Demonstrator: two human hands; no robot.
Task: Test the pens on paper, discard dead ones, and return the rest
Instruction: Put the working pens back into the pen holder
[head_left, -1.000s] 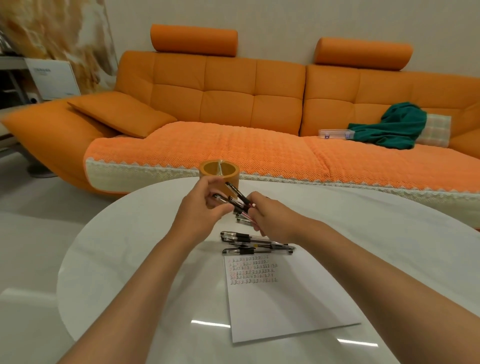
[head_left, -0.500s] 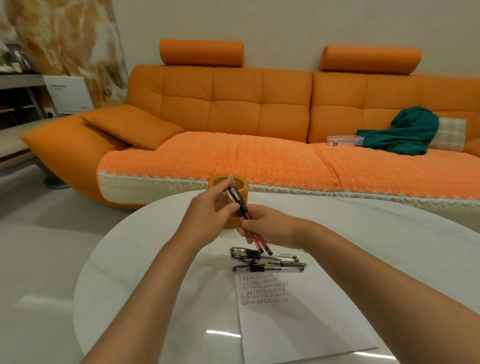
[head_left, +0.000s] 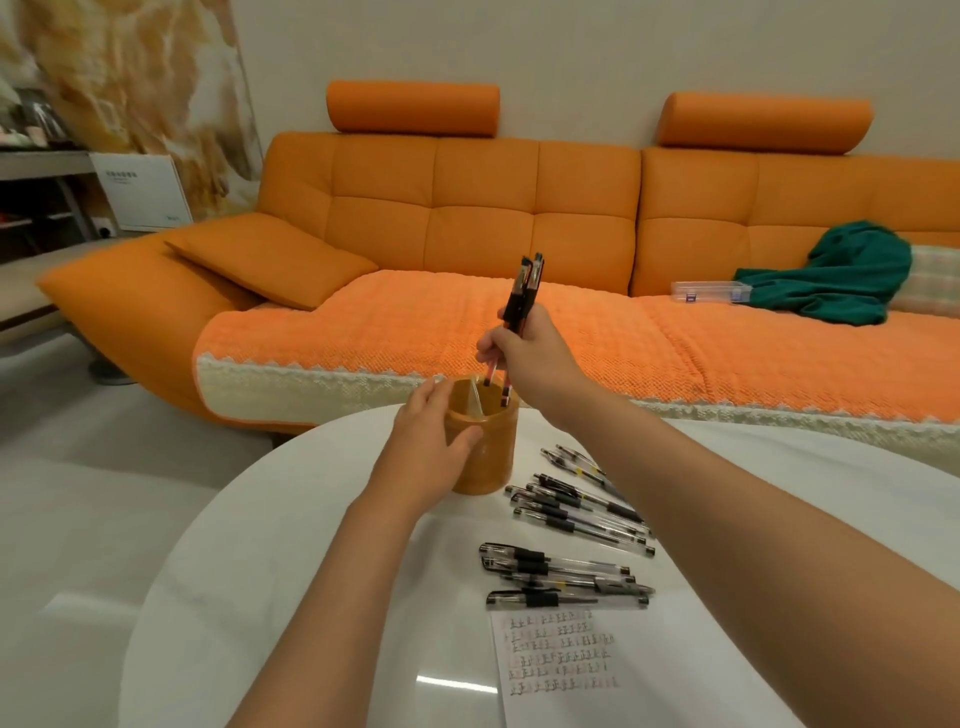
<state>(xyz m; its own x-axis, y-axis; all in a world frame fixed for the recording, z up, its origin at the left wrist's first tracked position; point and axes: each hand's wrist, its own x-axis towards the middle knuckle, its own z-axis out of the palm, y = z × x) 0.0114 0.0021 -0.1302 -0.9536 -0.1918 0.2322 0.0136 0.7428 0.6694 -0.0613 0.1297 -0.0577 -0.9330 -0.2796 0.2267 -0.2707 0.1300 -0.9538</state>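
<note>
- Head view, progress: the paper (head_left: 561, 696) carries rows of test scribbles on its upper part, so I judge a good share of the testing is behind them and the returning has begun.
- Much is left. Three loose groups of pens lie on the table (head_left: 260, 571): the near group (head_left: 566, 571) just above the paper's top edge, a middle group (head_left: 582, 506) beyond it, and a small far group (head_left: 582, 462) to the right of the pen holder (head_left: 485, 457). Which of these are dead or working I cannot tell, and I see no bin.
- Right hand (head_left: 530, 358): its fingers (head_left: 491, 345) are curled round a small bundle of held pens (head_left: 524, 291), caps up and nearly upright. The tips reach down past the holder's rim, right of the divider inside it.
- Left hand (head_left: 426, 447): wrapped round the holder's left wall, thumb across the front and fingertips up by the rim, steadying it on the table.
- The bundle is gripped at about mid-length, above the holder's mouth, with the capped ends sticking well up out of the fist.
</note>
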